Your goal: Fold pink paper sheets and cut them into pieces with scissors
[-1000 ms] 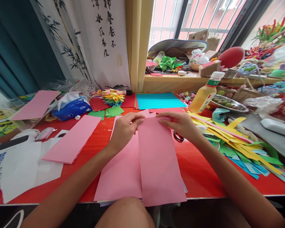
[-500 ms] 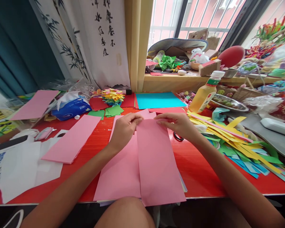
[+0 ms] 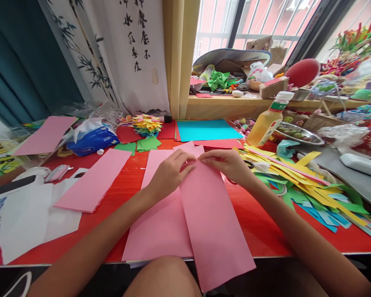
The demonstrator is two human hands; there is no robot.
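A folded sheet of pink paper (image 3: pixel 214 222) slants toward me, its near end reaching past the table edge. My left hand (image 3: pixel 174 169) pinches its far edge near the left corner. Close beside it, my right hand (image 3: pixel 227 163) pinches the same edge, thumb and fingertips together. Beneath lies a larger pink sheet (image 3: pixel 157 231) on top of a stack of paper. Scissors (image 3: pixel 249 164) lie partly hidden behind my right hand, a black handle loop showing.
Folded pink sheets (image 3: pixel 94 179) and white paper (image 3: pixel 26 216) lie left, near a blue tissue pack (image 3: pixel 92 138). Cut paper strips (image 3: pixel 309 181) and a drink bottle (image 3: pixel 268 119) are on the right. Blue paper (image 3: pixel 208 130) lies at the back of the red table (image 3: pixel 266 222).
The folded pink paper has shifted right, its near end swinging right and toward me. My left hand has moved right, closer to my right hand.
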